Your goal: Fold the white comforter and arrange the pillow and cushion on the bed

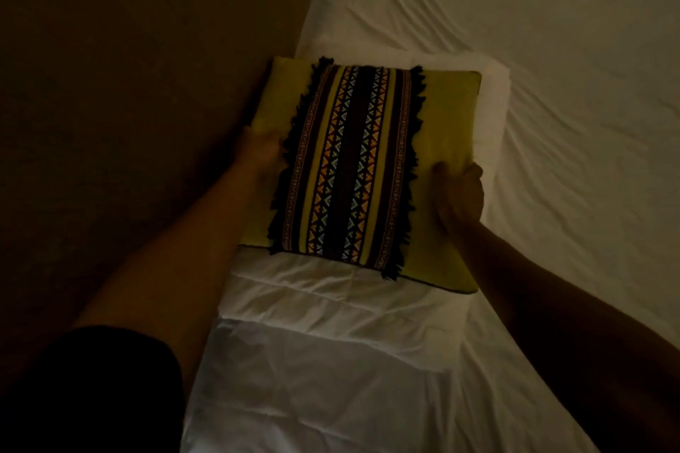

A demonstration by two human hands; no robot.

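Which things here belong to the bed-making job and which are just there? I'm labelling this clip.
Job:
yellow cushion, gripped by left hand and right hand
white pillow under it
folded comforter

Just there:
bed sheet
brown wall

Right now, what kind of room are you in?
Most likely a bedroom, though it is dim. There is a bed with a white sheet, a white pillow on it, and a yellow cushion that both hands hold on top.
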